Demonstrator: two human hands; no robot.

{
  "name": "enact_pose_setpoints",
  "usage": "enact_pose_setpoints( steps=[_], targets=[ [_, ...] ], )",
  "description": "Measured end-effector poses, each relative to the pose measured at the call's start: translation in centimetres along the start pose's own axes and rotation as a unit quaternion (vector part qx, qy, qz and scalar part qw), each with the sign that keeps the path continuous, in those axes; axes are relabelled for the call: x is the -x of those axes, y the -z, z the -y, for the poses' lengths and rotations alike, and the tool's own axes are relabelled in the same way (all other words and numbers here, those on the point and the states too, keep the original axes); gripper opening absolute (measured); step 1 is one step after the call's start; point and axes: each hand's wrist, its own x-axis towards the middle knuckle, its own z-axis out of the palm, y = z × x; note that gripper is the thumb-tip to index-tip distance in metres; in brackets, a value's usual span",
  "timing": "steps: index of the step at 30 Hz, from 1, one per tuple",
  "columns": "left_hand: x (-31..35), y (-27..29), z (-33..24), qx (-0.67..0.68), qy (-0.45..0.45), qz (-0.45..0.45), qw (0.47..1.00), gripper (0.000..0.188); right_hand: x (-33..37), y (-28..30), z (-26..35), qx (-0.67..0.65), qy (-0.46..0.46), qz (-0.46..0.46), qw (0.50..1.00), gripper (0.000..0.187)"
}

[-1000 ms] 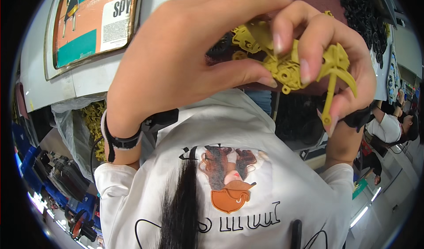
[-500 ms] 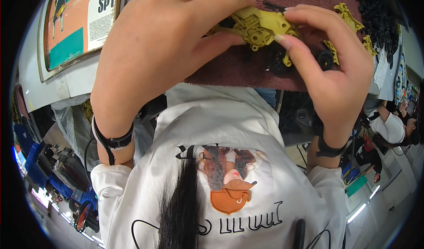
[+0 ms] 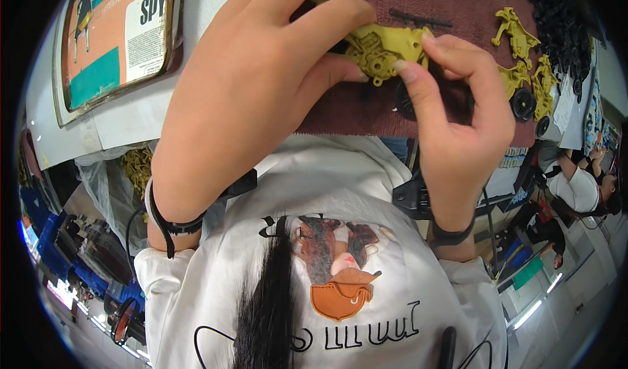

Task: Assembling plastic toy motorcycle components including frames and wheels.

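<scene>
Between my two hands is a yellow plastic toy motorcycle body [image 3: 383, 50] with moulded engine detail, above a dark red cloth [image 3: 366, 117]. My left hand [image 3: 248, 81] pinches its left end between thumb and fingers, hiding that end. At the right end, the thumb and index finger of my right hand [image 3: 461, 101] close on the body's tip. Whether a smaller piece sits in that pinch is hidden. A black wheel [image 3: 404, 101] lies below the body, partly covered by my right hand. Just beyond the body lies a thin black bar [image 3: 422, 19].
More yellow motorcycle parts [image 3: 517, 34] and small black wheels [image 3: 523, 103] lie on the cloth's right side. A heap of black parts [image 3: 564, 35] runs along the right edge. At the left stands a framed printed board [image 3: 118, 42]. Other people [image 3: 579, 186] are at the far right.
My right hand has moved left and in toward the body, uncovering more yellow parts and wheels at the right. The body is tilted slightly differently, and the black bar shows more fully.
</scene>
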Motion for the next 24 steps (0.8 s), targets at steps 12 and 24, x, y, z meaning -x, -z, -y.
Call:
enact_pose_setpoints(
  steps=[12,24],
  targets=[
    [2.5,1.0,-2.0,0.229,0.230,-0.082,0.942,0.042,-0.6,1.7,0.8,-0.388,-0.107,0.130,0.906,0.051],
    [2.4,-0.1,-2.9,0.353,0.229,-0.128,0.898,0.058,0.2,2.6,0.6,-0.360,0.003,0.080,0.929,0.062]
  ],
)
